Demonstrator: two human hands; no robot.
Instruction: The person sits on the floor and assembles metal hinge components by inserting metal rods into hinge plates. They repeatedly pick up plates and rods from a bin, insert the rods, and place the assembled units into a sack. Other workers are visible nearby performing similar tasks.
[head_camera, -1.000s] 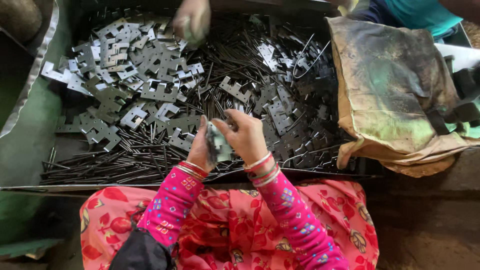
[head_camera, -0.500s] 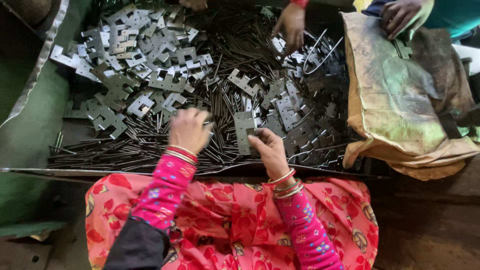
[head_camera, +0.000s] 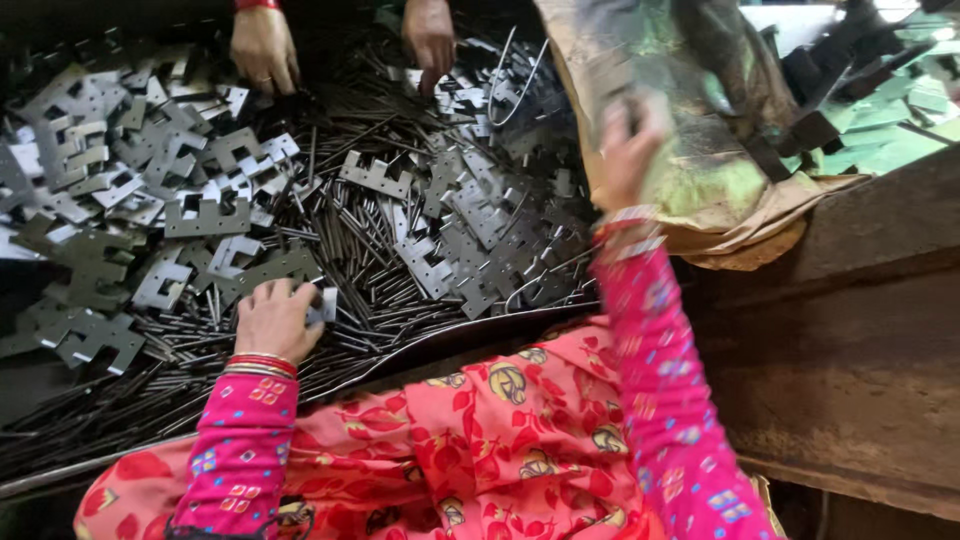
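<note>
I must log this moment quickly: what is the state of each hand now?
Left hand: closed on a small metal plate, over the thin rods.
Right hand: blurred, at the brown sack; its grip cannot be told.

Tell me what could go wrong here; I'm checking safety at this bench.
The bare left hand grips a small plate on a heap of thin rods and cut plates, so pricks or cuts seem likely. The right hand reaches to the sack unwatched. Another person's hands work close by and might collide.
</note>
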